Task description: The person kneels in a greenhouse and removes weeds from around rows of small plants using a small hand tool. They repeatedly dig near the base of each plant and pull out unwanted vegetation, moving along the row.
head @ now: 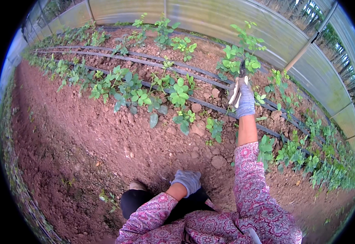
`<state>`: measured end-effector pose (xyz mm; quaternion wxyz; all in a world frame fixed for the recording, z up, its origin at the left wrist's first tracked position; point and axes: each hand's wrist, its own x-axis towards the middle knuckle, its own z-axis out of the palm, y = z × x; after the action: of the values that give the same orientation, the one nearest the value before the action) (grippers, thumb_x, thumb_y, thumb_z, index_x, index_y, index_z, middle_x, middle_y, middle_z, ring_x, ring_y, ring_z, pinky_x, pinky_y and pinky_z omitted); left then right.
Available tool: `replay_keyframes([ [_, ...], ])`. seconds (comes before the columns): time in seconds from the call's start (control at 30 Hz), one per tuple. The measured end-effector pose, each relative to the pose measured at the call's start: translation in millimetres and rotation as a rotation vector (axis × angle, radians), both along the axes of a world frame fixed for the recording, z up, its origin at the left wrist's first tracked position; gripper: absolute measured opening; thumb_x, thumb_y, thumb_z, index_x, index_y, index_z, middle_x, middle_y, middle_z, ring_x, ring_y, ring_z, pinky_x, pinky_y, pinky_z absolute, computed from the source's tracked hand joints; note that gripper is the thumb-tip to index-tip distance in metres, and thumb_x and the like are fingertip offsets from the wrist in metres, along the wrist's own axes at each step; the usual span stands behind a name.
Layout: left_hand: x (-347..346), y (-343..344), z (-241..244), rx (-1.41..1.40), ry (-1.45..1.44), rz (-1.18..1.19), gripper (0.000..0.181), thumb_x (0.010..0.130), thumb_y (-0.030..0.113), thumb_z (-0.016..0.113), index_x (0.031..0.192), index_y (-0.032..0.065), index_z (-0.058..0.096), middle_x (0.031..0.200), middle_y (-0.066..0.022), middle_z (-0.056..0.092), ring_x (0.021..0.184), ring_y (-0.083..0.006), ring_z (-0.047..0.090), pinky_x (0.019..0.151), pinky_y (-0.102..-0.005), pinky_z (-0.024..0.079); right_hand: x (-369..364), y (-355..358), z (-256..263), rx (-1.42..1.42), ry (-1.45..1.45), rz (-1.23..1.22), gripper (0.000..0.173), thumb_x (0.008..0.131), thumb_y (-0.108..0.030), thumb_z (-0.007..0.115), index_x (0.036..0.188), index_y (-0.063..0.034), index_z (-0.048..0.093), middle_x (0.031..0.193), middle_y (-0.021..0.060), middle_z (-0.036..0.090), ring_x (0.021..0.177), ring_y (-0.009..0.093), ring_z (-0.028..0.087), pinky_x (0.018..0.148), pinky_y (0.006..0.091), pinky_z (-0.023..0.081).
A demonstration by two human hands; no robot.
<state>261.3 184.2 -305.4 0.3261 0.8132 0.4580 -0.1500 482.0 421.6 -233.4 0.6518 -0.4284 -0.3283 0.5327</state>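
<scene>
My right hand (244, 97), in a grey-blue work glove, reaches far out over the planted bed, closed on pruning shears (238, 91) with white handles. Their dark blades point away from me into a tall leafy plant (241, 58); whether they touch a stem cannot be told. My left hand (187, 180), gloved alike, rests at my knee with its fingers curled down and mostly hidden; nothing shows in it. Beyond the left hand, low leafy plants (179, 94) grow along the near edge of the bed.
Black drip hoses (153, 63) run lengthwise through the bed among clods of reddish soil (198, 128). A translucent plastic greenhouse wall (202, 15) curves behind it, with a slanting post (298, 57) at the right. A small plant (110, 199) grows in the path near my shoe (137, 185).
</scene>
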Motion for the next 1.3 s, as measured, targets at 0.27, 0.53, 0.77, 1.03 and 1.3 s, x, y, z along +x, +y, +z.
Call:
replay_keyframes([
  [0.27, -3, 0, -5, 0.012, -0.013, 0.002, 0.039, 0.084, 0.039, 0.053, 0.106, 0.0077, 0.061, 0.105, -0.0153, 0.066, 0.1, -0.0316, 0.062, 0.083, -0.0441, 0.048, 16, 68, 31, -0.128, 0.466, 0.069, 0.04, 0.092, -0.041, 0.048, 0.11, -0.0056, 0.049, 0.101, 0.0211, 0.057, 0.091, 0.037, 0.059, 0.076, 0.0558, 0.05],
  [0.53, 0, 1, 2, 0.002, -0.027, -0.014, 0.04, 0.084, 0.039, 0.052, 0.108, 0.0077, 0.061, 0.105, -0.0148, 0.066, 0.1, -0.0316, 0.062, 0.083, -0.0439, 0.047, 44, 125, 17, -0.082, 0.704, 0.056, 0.035, 0.093, -0.042, 0.048, 0.098, -0.0074, 0.049, 0.087, 0.014, 0.057, 0.081, 0.029, 0.06, 0.068, 0.0465, 0.052],
  [0.77, -1, 4, 9, -0.027, 0.026, -0.007, 0.038, 0.084, 0.038, 0.052, 0.105, 0.0074, 0.061, 0.105, -0.0147, 0.065, 0.099, -0.0318, 0.062, 0.084, -0.0432, 0.048, 13, 25, -16, 0.131, -0.451, -0.036, 0.025, 0.09, -0.032, 0.06, 0.098, -0.0082, 0.053, 0.064, 0.0034, 0.056, 0.044, 0.014, 0.051, 0.037, 0.0268, 0.042],
  [1.03, -2, 3, -7, -0.012, -0.027, 0.0, 0.038, 0.083, 0.038, 0.054, 0.103, 0.0068, 0.061, 0.105, -0.0151, 0.065, 0.099, -0.0321, 0.062, 0.082, -0.0436, 0.048, 64, 36, 24, 0.036, 0.243, -0.045, 0.035, 0.091, -0.038, 0.052, 0.105, -0.0056, 0.054, 0.079, 0.0124, 0.064, 0.067, 0.025, 0.064, 0.06, 0.0409, 0.055],
  [1.3, 4, 5, 3, -0.029, 0.002, -0.015, 0.039, 0.083, 0.038, 0.054, 0.104, 0.0069, 0.06, 0.102, -0.0167, 0.066, 0.098, -0.0336, 0.062, 0.082, -0.0441, 0.048, 81, 96, 44, -0.008, 0.733, 0.084, 0.052, 0.093, -0.038, 0.044, 0.125, 0.0016, 0.034, 0.124, 0.028, 0.043, 0.113, 0.045, 0.046, 0.095, 0.0636, 0.038],
])
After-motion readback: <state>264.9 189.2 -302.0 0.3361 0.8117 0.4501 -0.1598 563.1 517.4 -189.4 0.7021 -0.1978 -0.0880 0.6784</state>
